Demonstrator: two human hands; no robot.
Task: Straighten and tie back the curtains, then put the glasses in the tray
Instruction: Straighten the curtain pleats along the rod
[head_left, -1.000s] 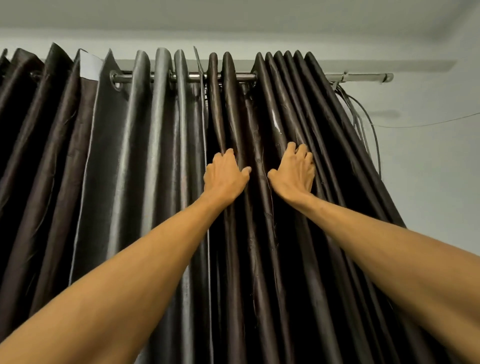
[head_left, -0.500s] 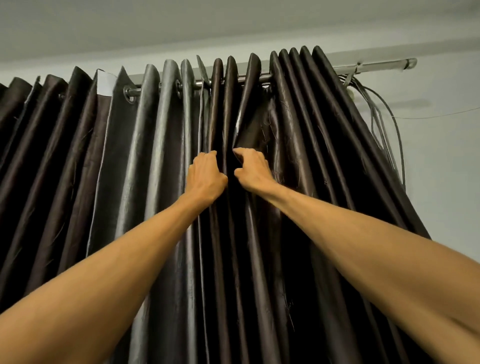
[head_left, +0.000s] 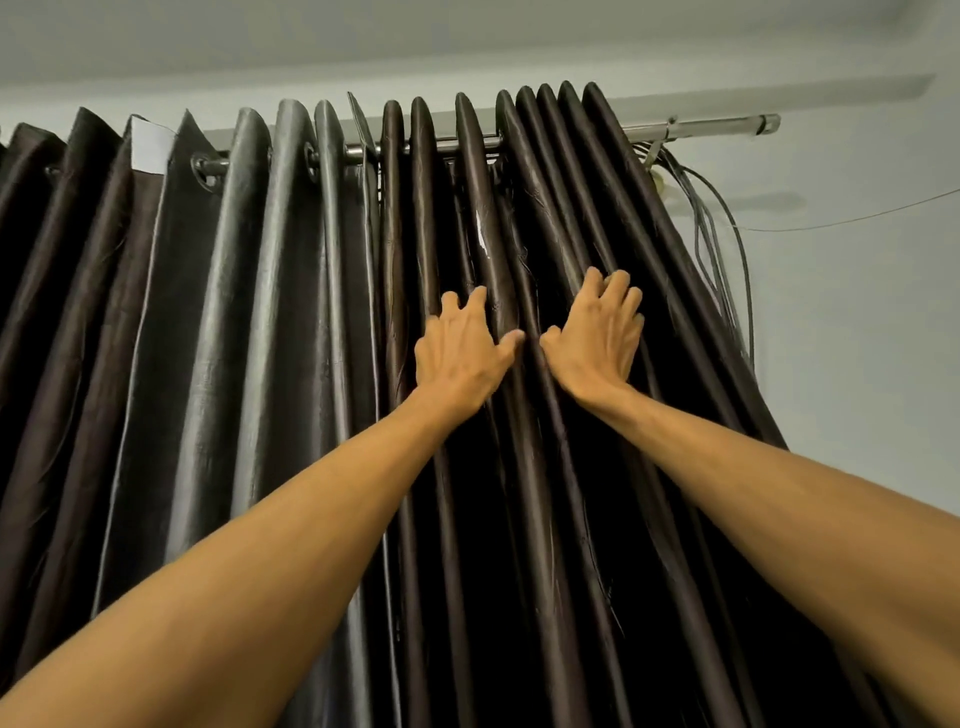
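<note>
Dark brown pleated curtains (head_left: 519, 493) hang from a metal rod (head_left: 717, 124) and fill most of the head view. A paler grey panel (head_left: 260, 312) hangs left of the middle. Both my arms reach up to the folds. My left hand (head_left: 462, 353) lies on the brown pleats with its fingers spread, fingertips sunk between folds. Beside it, thumbs nearly touching, my right hand (head_left: 597, 338) presses on the pleats with spread fingers. Neither hand visibly pinches cloth. No glasses or tray are in view.
Several grey cables (head_left: 727, 249) hang in loops from the rod's right end down along the curtain's edge. A thin wire (head_left: 857, 218) runs across the pale wall (head_left: 857, 338) to the right. The ceiling is close above the rod.
Both hands let go of the folds they were gripping together and moved to the right. They now lie spread on the pleats. The view has shifted slightly.
</note>
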